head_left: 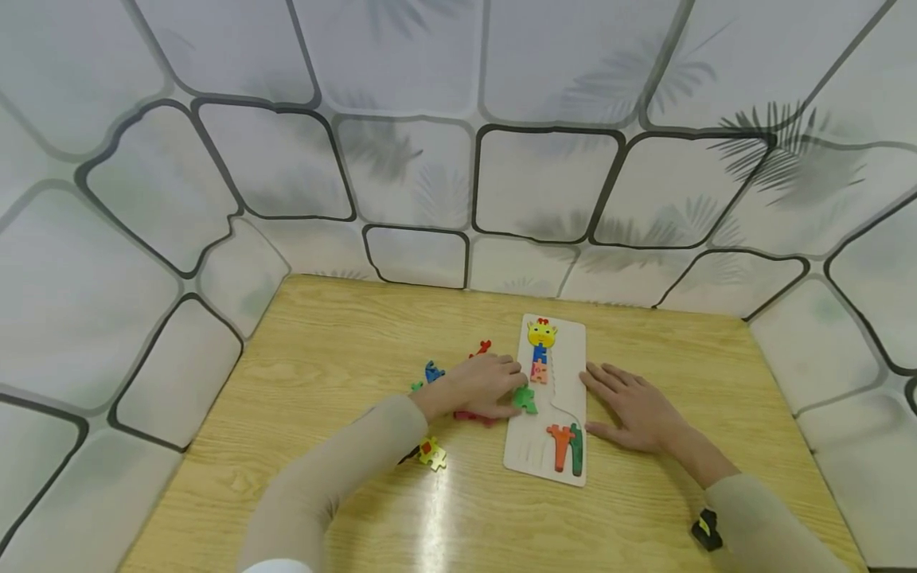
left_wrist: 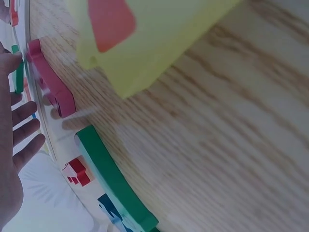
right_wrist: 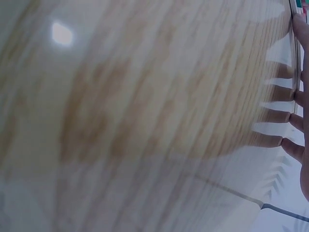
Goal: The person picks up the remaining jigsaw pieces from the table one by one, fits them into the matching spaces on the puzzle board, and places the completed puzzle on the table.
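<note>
A pale giraffe puzzle board (head_left: 567,350) lies on the table, holding a yellow giraffe head (head_left: 542,335), a blue piece and a salmon piece below it, and orange (head_left: 561,447) and dark green (head_left: 576,450) leg pieces low on the right. My left hand (head_left: 481,386) reaches over the board's left edge and pinches a green puzzle piece (head_left: 526,400) between thumb and fingers, over the board's middle. On the other side, my right hand (head_left: 637,410) rests flat with spread fingers, its fingertips at the board's right edge.
Loose pieces lie left of the board: a pink one (left_wrist: 52,82) beneath the left hand, a red one (head_left: 484,347), a blue one (head_left: 433,372), a long green one (left_wrist: 116,179) and a yellow one (head_left: 433,454) by the left forearm. A patterned wall (head_left: 415,255) borders the wooden table.
</note>
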Tool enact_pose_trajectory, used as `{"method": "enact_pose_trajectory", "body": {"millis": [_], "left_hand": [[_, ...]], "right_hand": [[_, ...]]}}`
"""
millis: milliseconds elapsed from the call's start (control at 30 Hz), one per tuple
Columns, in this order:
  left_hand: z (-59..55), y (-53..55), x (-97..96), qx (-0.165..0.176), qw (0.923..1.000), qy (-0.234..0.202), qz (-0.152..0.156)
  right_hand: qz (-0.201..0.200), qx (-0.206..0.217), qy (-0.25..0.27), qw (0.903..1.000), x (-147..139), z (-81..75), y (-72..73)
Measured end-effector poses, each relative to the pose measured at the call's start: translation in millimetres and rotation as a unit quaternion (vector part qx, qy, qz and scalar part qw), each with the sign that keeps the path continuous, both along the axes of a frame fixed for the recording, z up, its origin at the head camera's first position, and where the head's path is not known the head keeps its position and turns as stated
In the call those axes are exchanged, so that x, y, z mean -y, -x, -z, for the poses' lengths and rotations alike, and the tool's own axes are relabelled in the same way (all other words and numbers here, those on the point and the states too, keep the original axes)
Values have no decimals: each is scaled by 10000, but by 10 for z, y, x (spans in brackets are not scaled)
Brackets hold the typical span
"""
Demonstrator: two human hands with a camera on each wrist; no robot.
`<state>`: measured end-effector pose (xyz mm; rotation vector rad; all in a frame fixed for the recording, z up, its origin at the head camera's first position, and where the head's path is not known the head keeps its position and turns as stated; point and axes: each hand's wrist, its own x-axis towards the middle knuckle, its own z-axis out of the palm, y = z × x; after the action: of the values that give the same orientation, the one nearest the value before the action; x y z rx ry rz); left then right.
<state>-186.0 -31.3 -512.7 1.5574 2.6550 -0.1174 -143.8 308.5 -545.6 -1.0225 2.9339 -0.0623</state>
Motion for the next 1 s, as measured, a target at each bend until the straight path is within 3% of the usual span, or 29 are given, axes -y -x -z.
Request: {"method": "enact_pose_trajectory", "body": {"millis": [200,667,1000], "left_hand": [[1,6,-37,-40,10000,71,-44],[-26,13,-108,65,9999,17,-150],[2,39,-145,139,9996,50,-223]], "right_hand": [[51,117,-71,9999,-3,-4,2],[-50,-213,-9,9998,-13,6,3],[16,-134,-118,9998,-10,11,0]]}}
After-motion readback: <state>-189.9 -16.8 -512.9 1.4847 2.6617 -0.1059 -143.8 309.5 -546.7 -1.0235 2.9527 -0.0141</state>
